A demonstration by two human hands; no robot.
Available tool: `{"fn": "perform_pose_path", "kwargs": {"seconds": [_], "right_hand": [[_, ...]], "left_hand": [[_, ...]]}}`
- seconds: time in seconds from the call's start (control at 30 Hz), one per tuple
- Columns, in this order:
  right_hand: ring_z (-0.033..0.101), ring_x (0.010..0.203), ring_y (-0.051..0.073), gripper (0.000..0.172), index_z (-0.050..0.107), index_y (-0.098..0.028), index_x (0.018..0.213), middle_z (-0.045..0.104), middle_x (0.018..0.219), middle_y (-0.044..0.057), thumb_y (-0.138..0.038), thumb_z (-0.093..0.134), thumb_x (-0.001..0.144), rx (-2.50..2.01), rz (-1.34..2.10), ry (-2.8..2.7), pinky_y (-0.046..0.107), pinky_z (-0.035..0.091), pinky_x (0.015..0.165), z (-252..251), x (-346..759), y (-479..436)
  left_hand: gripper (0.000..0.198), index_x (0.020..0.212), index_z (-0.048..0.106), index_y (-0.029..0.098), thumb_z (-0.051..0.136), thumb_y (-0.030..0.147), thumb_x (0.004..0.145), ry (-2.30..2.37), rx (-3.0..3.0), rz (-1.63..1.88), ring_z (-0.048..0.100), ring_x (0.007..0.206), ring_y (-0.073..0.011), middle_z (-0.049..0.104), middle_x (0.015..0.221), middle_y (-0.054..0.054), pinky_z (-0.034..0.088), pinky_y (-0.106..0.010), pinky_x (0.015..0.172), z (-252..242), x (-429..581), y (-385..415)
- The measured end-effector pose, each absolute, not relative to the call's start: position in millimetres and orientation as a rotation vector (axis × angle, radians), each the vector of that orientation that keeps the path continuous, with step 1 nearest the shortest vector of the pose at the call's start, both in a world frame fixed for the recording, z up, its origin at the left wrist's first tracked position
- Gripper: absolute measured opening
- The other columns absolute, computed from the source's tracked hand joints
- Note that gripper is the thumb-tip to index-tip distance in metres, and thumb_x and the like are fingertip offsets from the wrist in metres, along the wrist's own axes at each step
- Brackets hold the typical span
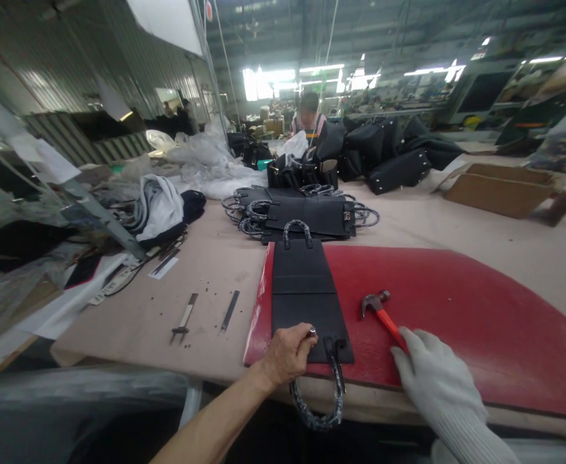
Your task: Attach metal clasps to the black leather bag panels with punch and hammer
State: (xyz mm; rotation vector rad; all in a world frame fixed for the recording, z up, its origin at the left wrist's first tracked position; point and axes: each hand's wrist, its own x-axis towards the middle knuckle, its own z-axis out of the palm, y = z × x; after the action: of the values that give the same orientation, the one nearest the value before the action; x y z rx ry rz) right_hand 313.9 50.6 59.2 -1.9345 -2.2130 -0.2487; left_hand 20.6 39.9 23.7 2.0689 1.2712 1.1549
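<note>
My bare left hand [290,351] pinches a small shiny metal piece [312,332] between thumb and fingertips, over the near end of a flat black bag panel [306,303]. The lower part of that metal piece is hidden by my fingers. A plastic-wrapped handle [319,419] hangs from the panel past the table's front edge, and another wrapped handle [297,227] arches at its far end. In its white knit glove, my right hand [432,370] is closed around the orange handle of a claw hammer [384,314], whose head points away over the red mat [408,277].
Behind the mat lies a stack of black bag panels [306,216] with wrapped handles. Farther back are black bags [364,145], a cardboard box [502,188] and a seated person [309,119]. A caliper-like tool [185,319] and a metal strip [230,310] lie left.
</note>
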Motion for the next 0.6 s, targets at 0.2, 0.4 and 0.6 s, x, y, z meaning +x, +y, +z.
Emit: {"fn": "perform_pose_path", "kwargs": {"seconds": [0.2, 0.4, 0.6], "right_hand": [[0.06, 0.116, 0.032, 0.037, 0.067, -0.015, 0.125, 0.065, 0.128, 0.015, -0.032, 0.054, 0.095, -1.411, 0.06, -2.269, 0.048, 0.048, 0.104, 45.8, 237.1, 44.3], [0.05, 0.127, 0.034, 0.045, 0.066, -0.013, 0.131, 0.06, 0.135, 0.015, -0.023, 0.059, 0.088, -1.423, 0.163, -2.216, 0.054, 0.03, 0.12, 37.1, 215.9, 40.4], [0.048, 0.13, 0.035, 0.05, 0.067, -0.014, 0.13, 0.059, 0.137, 0.015, -0.031, 0.066, 0.083, -1.444, 0.225, -2.219, 0.056, 0.028, 0.122, 42.6, 218.7, 40.8]], "left_hand": [[0.015, 0.098, 0.068, 0.021, 0.052, 0.021, 0.098, 1.301, 2.046, 1.167, 0.073, 0.078, -0.0177, 0.076, 0.089, -0.005, 0.057, -0.027, 0.073, 20.5, 18.7, 33.6], [0.019, 0.092, 0.067, 0.021, 0.057, 0.037, 0.095, 1.357, 1.455, 1.403, 0.075, 0.08, -0.0189, 0.077, 0.086, -0.006, 0.061, -0.031, 0.075, 22.9, 21.7, 38.6], [0.034, 0.087, 0.063, 0.017, 0.068, 0.05, 0.081, 1.663, 0.997, 1.522, 0.071, 0.063, -0.0178, 0.073, 0.075, -0.004, 0.059, -0.028, 0.062, 37.5, -43.3, 73.3]]}}
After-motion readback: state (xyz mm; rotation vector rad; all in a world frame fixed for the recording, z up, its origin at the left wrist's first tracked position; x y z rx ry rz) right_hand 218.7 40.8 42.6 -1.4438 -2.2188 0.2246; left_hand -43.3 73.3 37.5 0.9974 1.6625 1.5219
